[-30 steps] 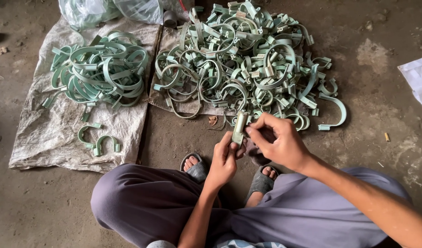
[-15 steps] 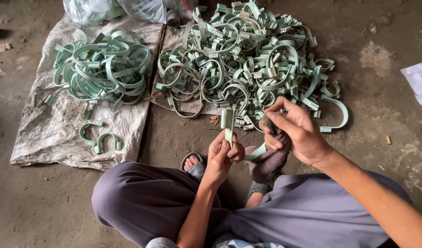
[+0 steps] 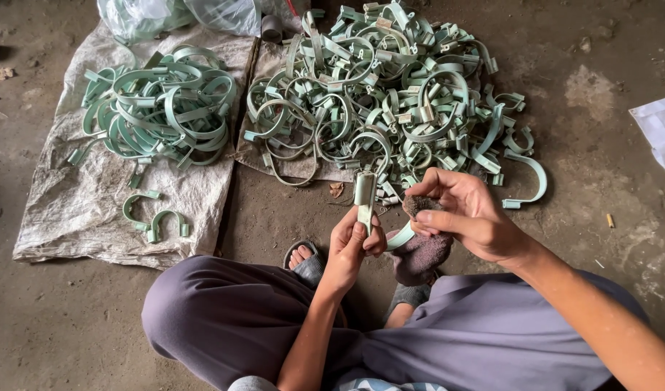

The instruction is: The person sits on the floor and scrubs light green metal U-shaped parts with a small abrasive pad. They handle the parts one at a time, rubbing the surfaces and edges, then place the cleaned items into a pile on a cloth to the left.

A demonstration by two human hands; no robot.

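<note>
My left hand [image 3: 356, 244] grips a pale green curved clamp [image 3: 365, 195] and holds it upright in front of my crossed legs. My right hand [image 3: 464, 213] pinches a small dark rough pad [image 3: 418, 205] next to the clamp's lower curved end. A dark grey cloth [image 3: 423, 253] lies under my right hand, over my foot. A large heap of the same green clamps [image 3: 379, 94] lies just beyond both hands on the floor.
A smaller heap of green clamps [image 3: 162, 108] rests on a grey woven sack [image 3: 79, 210] at the left, with two loose clamps [image 3: 153, 217] nearer me. A clear plastic bag [image 3: 180, 14] sits at the top. White sheet [image 3: 662, 130] at the right edge. Bare concrete floor.
My left hand has lifted and turned the clamp upright. My right hand has shifted right and up, bringing the dark pad to the clamp's lower end.
</note>
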